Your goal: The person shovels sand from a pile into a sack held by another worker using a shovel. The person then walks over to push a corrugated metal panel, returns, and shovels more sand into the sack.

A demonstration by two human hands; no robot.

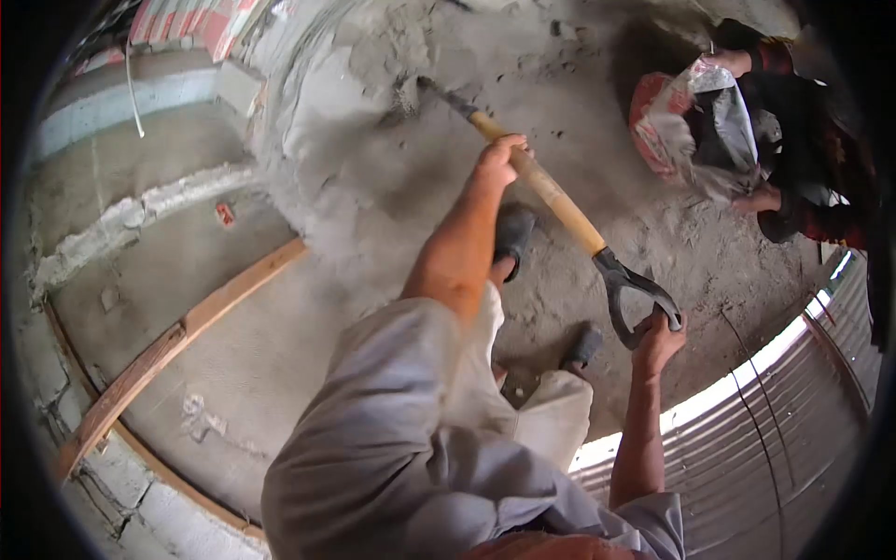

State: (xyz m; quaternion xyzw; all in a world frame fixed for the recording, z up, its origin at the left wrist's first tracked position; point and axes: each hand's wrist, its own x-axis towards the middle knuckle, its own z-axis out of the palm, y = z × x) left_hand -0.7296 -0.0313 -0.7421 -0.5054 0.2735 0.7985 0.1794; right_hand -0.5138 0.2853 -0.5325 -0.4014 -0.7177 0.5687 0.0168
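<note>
A shovel with a wooden shaft slants across the middle of the view. My left hand is wrapped round the upper shaft, near the metal socket. At the other end, my right hand grips the black D-shaped handle. The shovel's head points to the upper left, its blade largely hidden at a grey mound of sand or cement mix. Both of my feet, in dark shoes, stand on the dusty ground below the shaft.
At the right another person's hands hold an open red and white sack. A wooden board lies at the left, beside concrete blocks. Corrugated metal sheeting and thin rods are at the lower right.
</note>
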